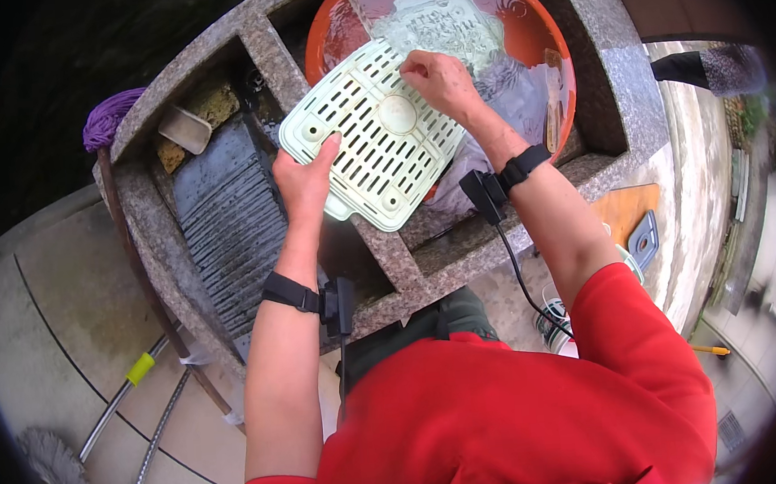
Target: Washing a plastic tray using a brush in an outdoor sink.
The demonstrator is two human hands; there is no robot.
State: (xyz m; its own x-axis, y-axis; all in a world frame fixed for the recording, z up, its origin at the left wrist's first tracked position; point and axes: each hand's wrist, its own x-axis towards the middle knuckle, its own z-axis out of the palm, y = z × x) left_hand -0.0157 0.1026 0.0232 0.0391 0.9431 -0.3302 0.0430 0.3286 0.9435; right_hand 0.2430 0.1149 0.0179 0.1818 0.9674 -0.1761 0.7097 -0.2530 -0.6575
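Note:
A pale green plastic drain tray with rows of slots is held tilted over a stone sink divider. My left hand grips its left edge, thumb on the slotted face and fingers hidden behind. Close above the tray's upper right part is my right hand, its fingers curled in; I cannot tell whether something is inside them or whether they touch the tray. Behind the tray stands an orange plastic basin of water. In it lie a clear, rippled sheet-like thing and a greyish-purple cloth.
A wooden-handled brush rests at the basin's right side. Left of the tray is a ribbed stone washboard, with a small scoop-like container beyond it. Mop poles lean at lower left. A wooden board lies right of the sink.

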